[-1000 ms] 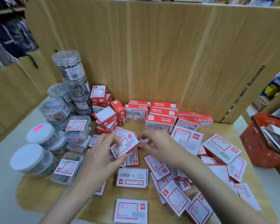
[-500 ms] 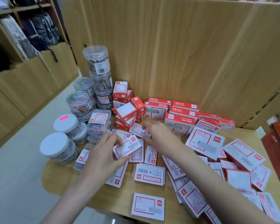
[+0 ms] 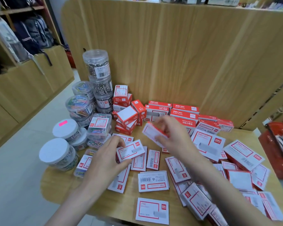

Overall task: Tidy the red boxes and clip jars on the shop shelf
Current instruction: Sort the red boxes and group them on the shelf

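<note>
Left hand (image 3: 104,162) at frame centre pinches a small red box (image 3: 131,151) just above the shelf (image 3: 69,181). Right hand (image 3: 173,136), blurred, grips another red box (image 3: 151,132), lifted. Loose red boxes (image 3: 153,181) scattered lower right. Clip jars (image 3: 97,67) stacked left of centre.

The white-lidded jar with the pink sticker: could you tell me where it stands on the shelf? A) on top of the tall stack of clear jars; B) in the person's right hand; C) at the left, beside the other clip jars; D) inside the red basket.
C: the jar with the pink sticker stands at the shelf's left end, next to another white-lidded jar and in front of the clear jars of coloured clips.
</note>
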The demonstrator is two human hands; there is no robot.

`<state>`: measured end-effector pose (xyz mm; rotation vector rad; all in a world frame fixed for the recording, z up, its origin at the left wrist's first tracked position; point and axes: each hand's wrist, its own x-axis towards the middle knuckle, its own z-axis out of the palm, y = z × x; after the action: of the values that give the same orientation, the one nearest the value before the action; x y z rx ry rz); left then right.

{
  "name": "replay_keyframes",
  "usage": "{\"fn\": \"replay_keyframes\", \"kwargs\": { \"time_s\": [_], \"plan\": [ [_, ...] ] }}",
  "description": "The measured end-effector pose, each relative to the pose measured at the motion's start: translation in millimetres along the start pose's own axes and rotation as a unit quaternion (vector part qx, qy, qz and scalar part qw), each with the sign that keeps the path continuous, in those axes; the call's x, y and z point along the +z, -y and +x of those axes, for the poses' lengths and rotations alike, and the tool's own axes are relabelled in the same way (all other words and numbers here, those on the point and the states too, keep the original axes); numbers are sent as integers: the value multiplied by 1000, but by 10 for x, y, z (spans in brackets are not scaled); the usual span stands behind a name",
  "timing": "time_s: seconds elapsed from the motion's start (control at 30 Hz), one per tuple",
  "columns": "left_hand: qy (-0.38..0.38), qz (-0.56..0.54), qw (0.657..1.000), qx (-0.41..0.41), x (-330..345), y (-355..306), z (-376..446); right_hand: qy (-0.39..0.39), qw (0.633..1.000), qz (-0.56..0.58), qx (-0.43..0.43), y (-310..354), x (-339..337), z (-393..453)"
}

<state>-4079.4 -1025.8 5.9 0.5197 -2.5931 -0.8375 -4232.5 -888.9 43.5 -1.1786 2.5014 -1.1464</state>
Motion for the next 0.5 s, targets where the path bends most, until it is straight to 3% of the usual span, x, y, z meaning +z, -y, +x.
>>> {"fn": "replay_keyframes", "kwargs": {
  "time_s": [0.03, 0.1, 0.17, 0.23, 0.4, 0.5],
  "plan": [
    [0, -15, 1000, 3, -5, -16, 28, -3, 995, 91, 34, 10, -125, -30],
    [18, -80, 997, 10, 2, -83, 106, 58, 952, 283, 102, 46, -334, -117],
    [50, -164, 984, 40, 23, -218, 201, 158, 939, 281, 119, 33, -420, -195],
    [81, -194, 974, 84, 43, -356, 283, 192, 948, 228, 114, -33, -450, -243],
    [132, -180, 958, 178, 218, -613, 473, 143, 964, 193, 115, -252, -710, -366],
    [83, -122, 966, 213, 423, -769, 591, 35, 970, 198, 133, -422, -986, -446]
  ]
}}
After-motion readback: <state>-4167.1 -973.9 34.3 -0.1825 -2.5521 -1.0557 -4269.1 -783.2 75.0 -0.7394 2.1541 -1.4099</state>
